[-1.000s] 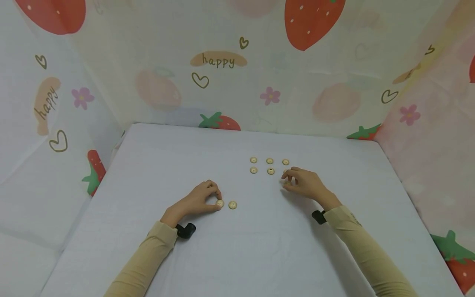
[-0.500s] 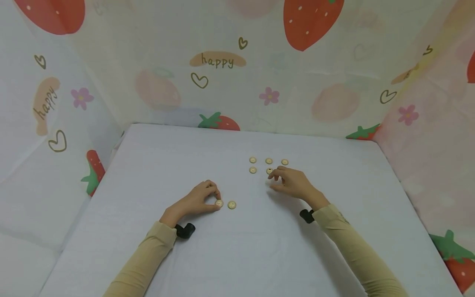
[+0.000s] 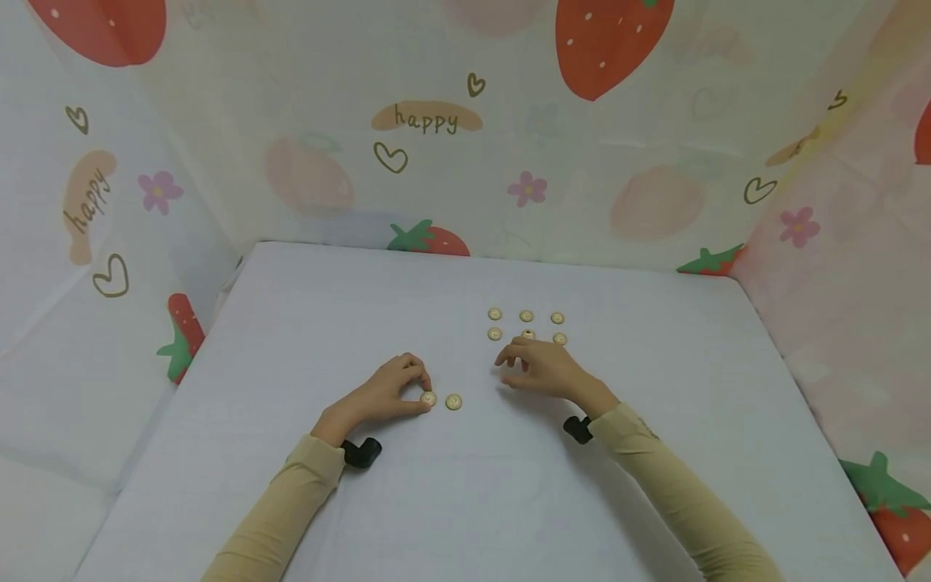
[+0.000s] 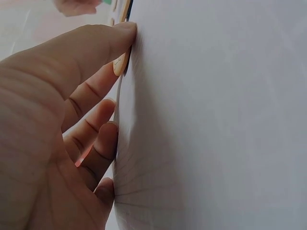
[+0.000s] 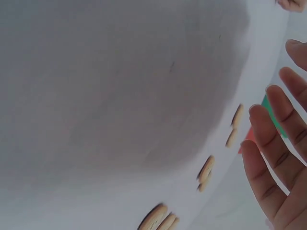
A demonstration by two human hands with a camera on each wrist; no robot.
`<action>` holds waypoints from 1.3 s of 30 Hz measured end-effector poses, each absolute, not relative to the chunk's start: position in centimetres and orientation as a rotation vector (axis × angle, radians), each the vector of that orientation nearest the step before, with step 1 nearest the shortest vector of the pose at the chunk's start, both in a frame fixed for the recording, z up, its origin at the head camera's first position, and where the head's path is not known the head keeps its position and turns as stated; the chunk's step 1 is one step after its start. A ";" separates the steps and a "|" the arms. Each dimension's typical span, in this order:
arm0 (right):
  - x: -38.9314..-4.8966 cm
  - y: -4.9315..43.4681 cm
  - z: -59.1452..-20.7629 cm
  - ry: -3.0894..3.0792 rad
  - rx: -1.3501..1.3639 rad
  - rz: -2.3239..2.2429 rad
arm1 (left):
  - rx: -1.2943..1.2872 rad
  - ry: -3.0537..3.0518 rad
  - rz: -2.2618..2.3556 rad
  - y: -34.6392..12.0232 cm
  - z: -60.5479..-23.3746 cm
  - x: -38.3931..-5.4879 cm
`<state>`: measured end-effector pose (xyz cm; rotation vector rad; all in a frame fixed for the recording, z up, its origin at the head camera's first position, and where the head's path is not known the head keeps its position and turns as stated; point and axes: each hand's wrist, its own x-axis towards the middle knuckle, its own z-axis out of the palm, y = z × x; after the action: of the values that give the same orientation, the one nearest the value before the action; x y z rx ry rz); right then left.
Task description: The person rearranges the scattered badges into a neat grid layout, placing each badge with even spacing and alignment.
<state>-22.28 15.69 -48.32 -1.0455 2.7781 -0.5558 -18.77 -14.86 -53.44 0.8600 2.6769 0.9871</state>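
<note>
My left hand [image 3: 385, 394] pinches a round light-wooden button [image 3: 428, 398] between thumb and index finger, low at the white tabletop. In the left wrist view that button [image 4: 119, 65] shows edge-on beside the thumb tip. Just to its right lies another button [image 3: 454, 402], flat. My right hand [image 3: 547, 368] hovers with relaxed fingers below the rows of buttons, holding nothing; its fingers [image 5: 261, 120] stand apart in the right wrist view. Its back partly overlaps a button with a dark centre [image 3: 528, 334]. The right wrist view shows a column of three buttons [image 5: 154, 218].
Two rows of buttons lie farther back, with one back-row button [image 3: 526, 316] in the middle. Fabric walls [image 3: 436, 178] printed with strawberries enclose the white table [image 3: 349, 291] at the back and sides. A black wrist camera [image 3: 361, 453] sits on the left wrist.
My right hand has left a button at the right end of the rows and moved left across the table, uncovering the second row's right button. The left hand stays in place.
</note>
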 end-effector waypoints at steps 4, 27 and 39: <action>-22.1 14.6 -48.4 2.736 -1.085 -0.559 | 0.864 2.678 0.990 -14.9 -53.3 -18.8; -21.5 10.1 -49.7 2.533 -1.329 -0.490 | 0.891 2.671 1.007 -14.9 -53.1 -18.7; -21.1 8.9 -50.0 2.535 -1.438 -0.405 | 0.877 2.654 1.013 -15.0 -53.3 -18.7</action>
<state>-21.12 8.91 -50.02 -1.4377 2.5348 -0.4047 -18.74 -14.96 -53.28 0.8767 2.6544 1.0125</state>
